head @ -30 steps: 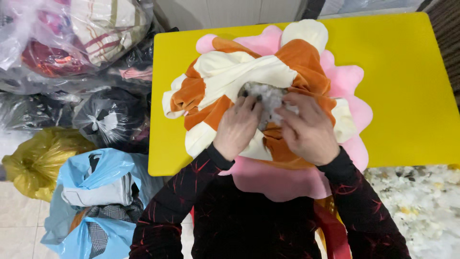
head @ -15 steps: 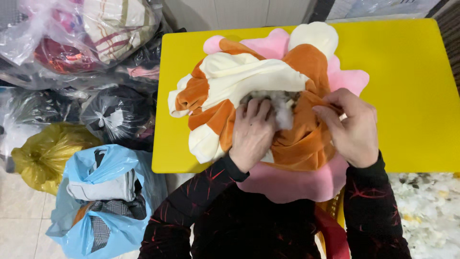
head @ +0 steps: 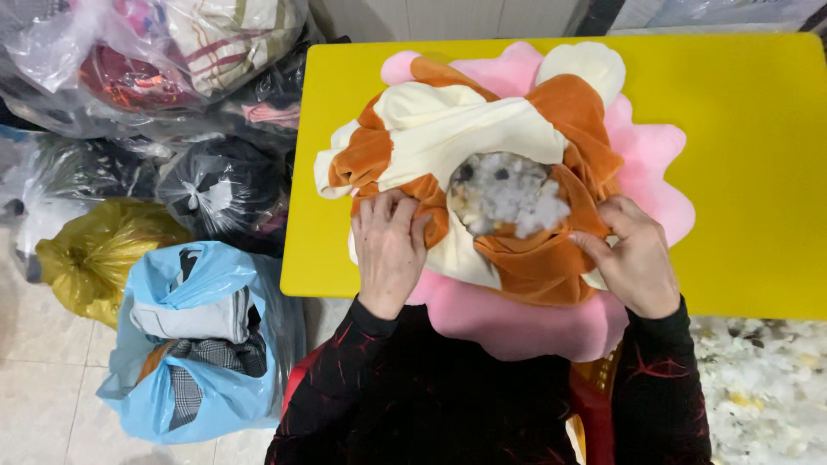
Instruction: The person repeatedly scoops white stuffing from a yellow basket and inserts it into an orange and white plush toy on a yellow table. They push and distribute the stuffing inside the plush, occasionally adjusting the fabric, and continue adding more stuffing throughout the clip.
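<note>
A plush cushion cover in orange and cream [head: 482, 129] lies bunched on a pink flower-shaped cushion [head: 655, 181] on the yellow table [head: 741, 112]. Grey-white stuffing [head: 508, 194] shows through an opening in its middle. My left hand [head: 389, 245] lies flat on the orange and cream fabric left of the opening, fingers together. My right hand [head: 633, 258] grips the orange fabric at the opening's right side. Both dark sleeves with red lines reach in from the bottom.
Left of the table stand several plastic bags of clothes: a blue one [head: 194, 336], a yellow one [head: 90, 254], a black one [head: 220, 194] and clear ones [head: 155, 52]. Loose white stuffing [head: 767, 387] lies on the floor at the lower right.
Both hands have come off the opening and moved apart to its sides. The stuffing, covered by the fingers before, now lies exposed.
</note>
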